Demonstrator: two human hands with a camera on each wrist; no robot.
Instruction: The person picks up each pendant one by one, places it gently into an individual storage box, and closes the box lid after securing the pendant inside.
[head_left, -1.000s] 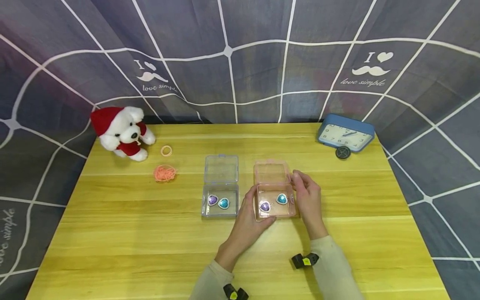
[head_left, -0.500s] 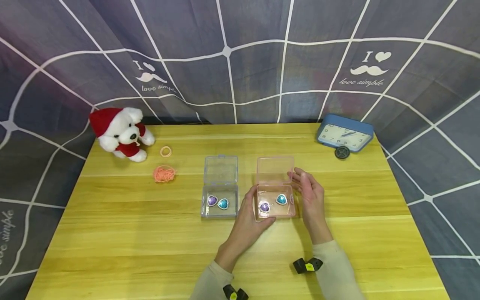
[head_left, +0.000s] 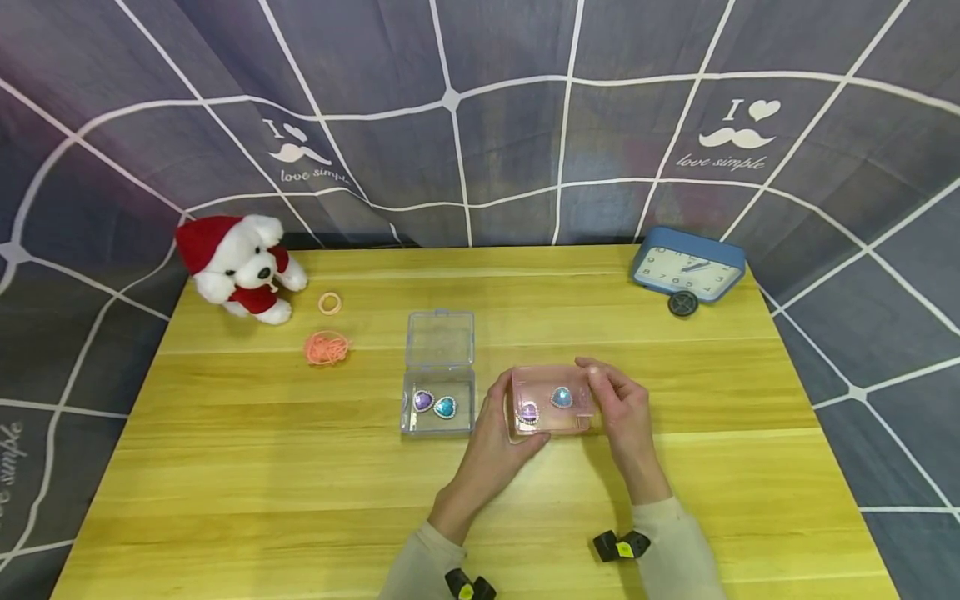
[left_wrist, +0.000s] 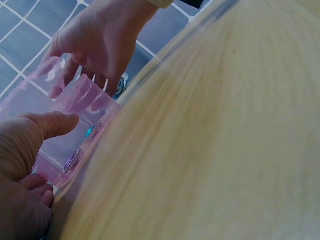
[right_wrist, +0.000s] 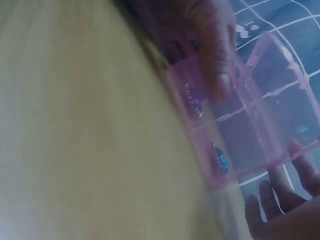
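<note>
A small pink clear box [head_left: 551, 402] sits on the wooden table [head_left: 225, 467], with a purple gem [head_left: 528, 411] and a blue gem [head_left: 561, 397] inside. Its lid is folded down almost flat over the base. My left hand [head_left: 504, 421] grips the box's left side, thumb along the wall. My right hand [head_left: 613, 398] holds the lid's right edge, fingers curled over it. The left wrist view shows the pink box [left_wrist: 75, 130] between my left thumb [left_wrist: 40, 130] and my right hand [left_wrist: 100, 40]. The right wrist view shows the pink box [right_wrist: 240, 125] blurred.
A clear box [head_left: 441, 375] lies open to the left, holding two gems [head_left: 435, 404]. Orange rubber bands [head_left: 327, 347] and a single band [head_left: 330, 302] lie near a plush dog [head_left: 240, 267] at the back left. A blue clock [head_left: 688, 268] stands at the back right.
The pink box's lid was open and upright; my right hand has swung it forward and down over the gems. My left hand has stayed on the box's left side.
</note>
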